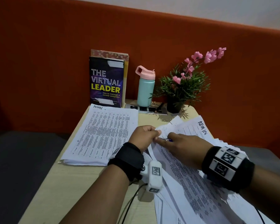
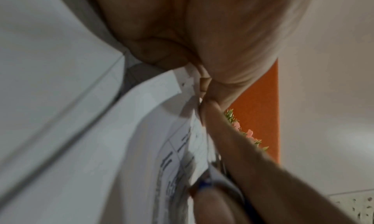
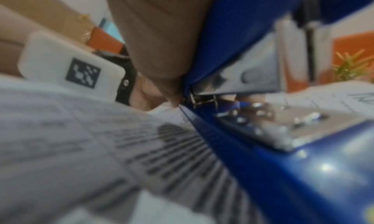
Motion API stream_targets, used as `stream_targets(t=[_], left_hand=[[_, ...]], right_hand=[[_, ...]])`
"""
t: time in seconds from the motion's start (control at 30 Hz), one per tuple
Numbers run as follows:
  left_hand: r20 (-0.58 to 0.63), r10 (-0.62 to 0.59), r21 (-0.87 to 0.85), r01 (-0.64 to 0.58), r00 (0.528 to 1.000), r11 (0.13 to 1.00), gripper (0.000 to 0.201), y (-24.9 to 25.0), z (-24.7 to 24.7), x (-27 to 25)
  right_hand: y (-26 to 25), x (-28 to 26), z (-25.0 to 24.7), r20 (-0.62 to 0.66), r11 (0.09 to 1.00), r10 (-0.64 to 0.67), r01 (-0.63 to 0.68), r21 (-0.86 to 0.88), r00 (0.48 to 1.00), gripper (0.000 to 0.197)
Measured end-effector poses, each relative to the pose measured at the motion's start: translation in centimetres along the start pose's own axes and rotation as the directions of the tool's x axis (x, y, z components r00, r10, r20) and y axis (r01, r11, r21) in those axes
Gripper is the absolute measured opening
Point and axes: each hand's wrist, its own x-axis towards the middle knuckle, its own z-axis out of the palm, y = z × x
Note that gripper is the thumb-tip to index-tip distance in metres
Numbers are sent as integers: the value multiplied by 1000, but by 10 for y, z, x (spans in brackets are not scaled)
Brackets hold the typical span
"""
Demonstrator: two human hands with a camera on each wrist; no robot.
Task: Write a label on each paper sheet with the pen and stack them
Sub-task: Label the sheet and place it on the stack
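Note:
My left hand (image 1: 145,136) pinches the top corner of the loose sheets (image 1: 192,175) on the right of the table. The left wrist view shows the fingertips (image 2: 202,86) closed on that paper corner (image 2: 182,83). My right hand (image 1: 181,143) grips a blue stapler (image 3: 283,139) right beside the pinched corner; only a blue and silver tip (image 1: 168,140) shows in the head view. One sheet of this pile carries handwritten "ADMIN" (image 1: 202,128). A neat stack (image 1: 103,131) labelled "ADMIN" (image 1: 98,107) lies on the left. No pen shows.
At the back of the pale wooden table (image 1: 81,183) stand a book (image 1: 106,81), a teal bottle with a pink lid (image 1: 145,88) and a potted plant with pink flowers (image 1: 184,84). An orange backrest (image 1: 55,62) rises behind; the table's left edge drops to a grey seat.

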Motion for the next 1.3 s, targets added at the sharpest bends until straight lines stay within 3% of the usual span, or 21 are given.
stream_targets(t=[0.17,0.3,0.4,0.67,0.83,0.97,1.13,1.3], left_hand=[[47,18,42,-20,999,999,22,0,-2,3],[69,-45,7,44,997,999,28,4,-6,0],[82,-27,-6,28,996,1000,22,4,-7,-2],[91,-38,8,38,995,999,30,4,-3,-5],[90,-40,-6,41,995,999,26,5,-2,-6],[84,-57,-21,59,995,998,8,5,0,-5],[75,-46,-21,47,996,999,13,-1,6,-4],[79,-26,-17,27,997,999,11,0,2,-1]], right_hand=[[1,-17,10,3,987,41,-41,158,999,57],[3,-18,18,21,979,102,-104,178,995,55],[2,-17,19,19,976,99,-100,195,995,54],[-1,-12,14,-1,974,102,-99,202,995,53],[-9,-6,5,23,985,72,-75,156,997,56],[-13,-2,-4,33,997,46,-48,61,998,57],[-22,4,-15,35,998,-23,25,-49,999,51],[-15,-9,-13,4,987,47,-47,157,999,52]])
